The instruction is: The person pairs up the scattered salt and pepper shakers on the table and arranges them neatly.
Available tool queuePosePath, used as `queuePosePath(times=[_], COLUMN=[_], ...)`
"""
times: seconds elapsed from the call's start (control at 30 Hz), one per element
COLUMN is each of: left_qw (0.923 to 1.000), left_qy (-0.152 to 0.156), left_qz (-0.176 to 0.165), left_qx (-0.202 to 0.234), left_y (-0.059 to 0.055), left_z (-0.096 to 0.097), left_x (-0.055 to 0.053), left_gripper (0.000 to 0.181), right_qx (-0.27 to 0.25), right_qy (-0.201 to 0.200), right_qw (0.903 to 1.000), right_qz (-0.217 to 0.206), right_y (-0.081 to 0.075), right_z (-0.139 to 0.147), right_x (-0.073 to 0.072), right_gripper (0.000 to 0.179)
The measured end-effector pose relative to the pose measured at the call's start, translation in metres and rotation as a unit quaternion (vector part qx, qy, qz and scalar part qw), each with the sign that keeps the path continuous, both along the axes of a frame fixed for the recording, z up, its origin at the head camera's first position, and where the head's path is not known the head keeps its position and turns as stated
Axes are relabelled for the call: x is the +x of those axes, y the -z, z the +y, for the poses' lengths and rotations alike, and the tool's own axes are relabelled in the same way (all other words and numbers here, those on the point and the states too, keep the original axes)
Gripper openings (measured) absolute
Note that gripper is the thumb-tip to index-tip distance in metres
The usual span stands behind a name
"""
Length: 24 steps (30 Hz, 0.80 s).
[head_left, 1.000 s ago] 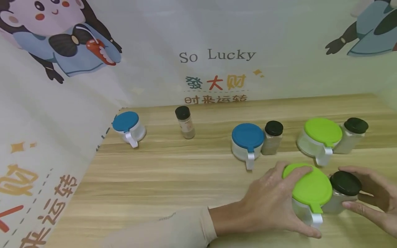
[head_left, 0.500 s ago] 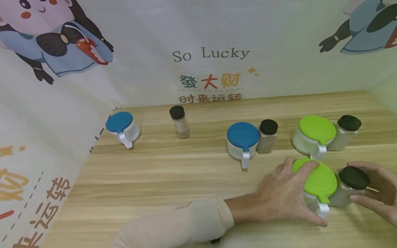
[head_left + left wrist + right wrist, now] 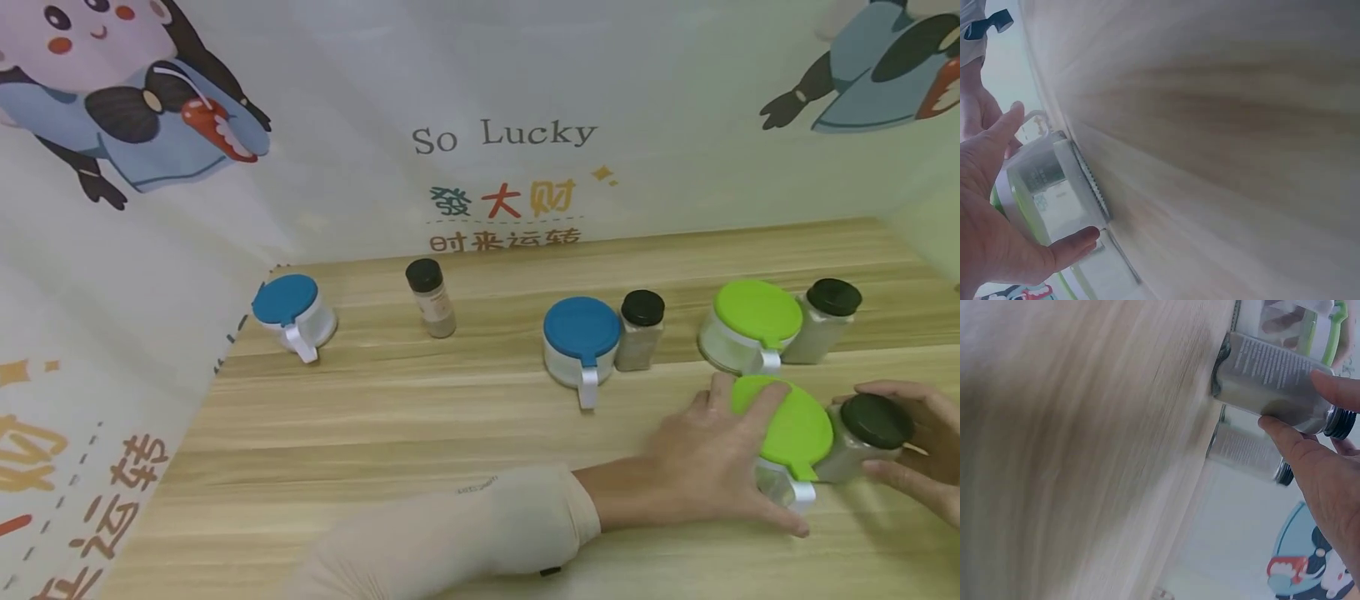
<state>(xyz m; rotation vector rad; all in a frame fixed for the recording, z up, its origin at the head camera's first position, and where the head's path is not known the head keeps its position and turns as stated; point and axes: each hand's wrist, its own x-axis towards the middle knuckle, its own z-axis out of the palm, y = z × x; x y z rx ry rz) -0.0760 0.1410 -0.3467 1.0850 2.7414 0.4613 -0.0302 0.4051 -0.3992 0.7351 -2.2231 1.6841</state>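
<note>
In front of the rear pot (image 3: 757,312), a green-lidded pot (image 3: 795,429) is gripped by the left hand (image 3: 705,471) and, further right, a black-capped jar (image 3: 857,454) pinched by the right hand (image 3: 939,462), seemingly for positioning, with steady, level handling called for next.

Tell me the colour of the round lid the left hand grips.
The lid is bright green, clearest in the head view.

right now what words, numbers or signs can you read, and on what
"So Lucky": back wall
"發大财": back wall
"时来运转", bottom cut off: back wall
"运转": left wall, others cut off
Too small or blurred: labels on thin bottle, held jar, jar behind, held green-lidded pot; print on sleeve
</note>
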Motion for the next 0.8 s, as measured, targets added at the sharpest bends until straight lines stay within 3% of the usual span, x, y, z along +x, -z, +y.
queuePosePath(times=[0.2, 0.47, 0.67, 0.73, 0.8], left_qw=[0.9996, 0.9983, 0.9972, 0.997, 0.9969], left_qy=[-0.013, -0.043, -0.061, -0.067, -0.07], left_qz=[0.014, 0.025, 0.037, 0.034, 0.03], left_qx=[-0.022, -0.029, -0.024, -0.02, -0.017], left_y=[0.0, 0.001, 0.0, -0.001, -0.002], left_z=[0.023, 0.038, 0.041, 0.04, 0.037], left_x=[0.002, 0.004, 0.006, 0.006, 0.007], left_gripper=[0.123, 0.124, 0.124, 0.123, 0.126], right_qx=[-0.041, -0.041, -0.089, -0.087, -0.049], right_qy=[0.0, -0.006, -0.063, -0.068, -0.049], right_qw=[0.9991, 0.9991, 0.9938, 0.9936, 0.9968], right_qz=[-0.007, 0.013, 0.022, 0.025, 0.04], right_y=[0.007, 0.004, 0.002, 0.002, 0.002], right_z=[0.017, 0.019, 0.018, 0.017, 0.016], right_x=[-0.003, -0.008, -0.012, -0.014, -0.015], right_gripper=[0.077, 0.075, 0.078, 0.079, 0.081])
